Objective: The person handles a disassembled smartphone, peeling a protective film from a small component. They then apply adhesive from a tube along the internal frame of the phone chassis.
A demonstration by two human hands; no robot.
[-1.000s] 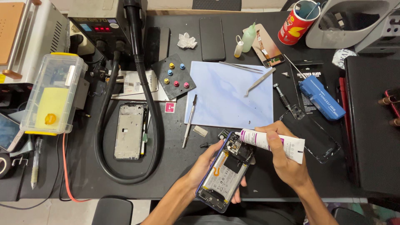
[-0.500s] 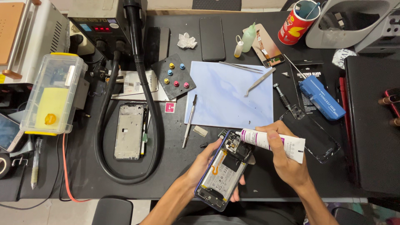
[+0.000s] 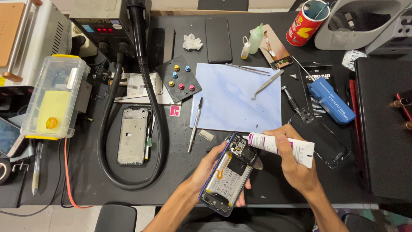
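Two hands work at the bench's near edge. The left hand (image 3: 214,165) is wrapped around an opened phone (image 3: 228,174), back cover off, held tilted just above the bench (image 3: 180,172) with its top end up and to the right. The right hand (image 3: 296,165) is clamped on a white tube (image 3: 281,148), whose nozzle touches the phone's upper corner.

Just beyond the hands lies a pale blue mat (image 3: 236,101) with tweezers (image 3: 267,83) on its far right corner; a thin tool (image 3: 195,124) lies along its left edge. A black glass panel (image 3: 322,139) sits just right of the tube, with a blue box (image 3: 331,100) beyond it. To the left, a bare phone frame (image 3: 133,135) lies inside the loop of a thick black hose (image 3: 150,99), which runs up to a station with a red display (image 3: 101,23). A clear box with yellow trim (image 3: 56,96) stands at the far left. At the back edge are a dark phone (image 3: 218,39), a small green bottle (image 3: 256,38) and a red can (image 3: 304,23). The bench top is black and crowded; pale floor shows below its near edge.
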